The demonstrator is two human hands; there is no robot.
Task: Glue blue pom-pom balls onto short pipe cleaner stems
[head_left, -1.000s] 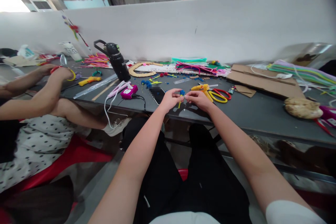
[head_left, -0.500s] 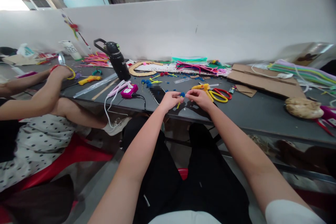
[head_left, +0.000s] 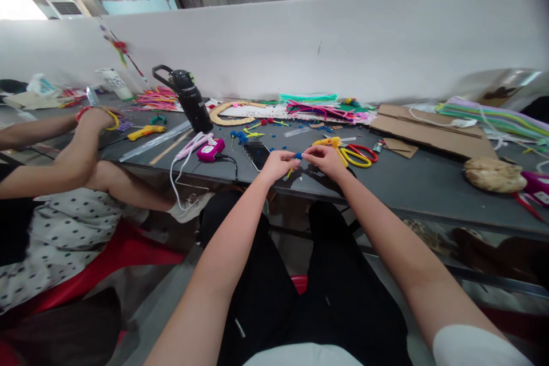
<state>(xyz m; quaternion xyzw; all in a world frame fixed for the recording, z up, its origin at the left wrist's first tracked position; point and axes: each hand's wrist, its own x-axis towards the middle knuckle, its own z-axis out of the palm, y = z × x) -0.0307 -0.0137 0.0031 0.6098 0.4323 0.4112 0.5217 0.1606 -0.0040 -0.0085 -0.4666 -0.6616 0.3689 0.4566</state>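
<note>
Over the table's front edge, my left hand (head_left: pixel 279 166) is closed on a small fuzzy blue pipe-cleaner piece (head_left: pixel 298 155) with a yellow-green stem (head_left: pixel 290 172) hanging below it. My right hand (head_left: pixel 325 160) pinches at the right side of the same blue piece, its thumb and fingertips together. Just left of my hands lies a dark phone (head_left: pixel 258 157), with blue fuzzy pieces (head_left: pixel 239 136) behind it. A yellow glue gun (head_left: pixel 328 142) is partly hidden behind my right hand, beside scissors (head_left: pixel 359 155) with red and yellow handles.
A black bottle (head_left: pixel 191 104) stands back left, near a purple box (head_left: pixel 211 150) with cables. Pink pipe cleaners (head_left: pixel 311 110) lie against the wall. Cardboard (head_left: pixel 433 128) and a tan lump (head_left: pixel 494 174) are at right. Another person's arm (head_left: pixel 79 146) rests at left.
My right fingertips have moved slightly left and now meet the blue piece, where a small gap showed before. The other person's hands have shifted a little.
</note>
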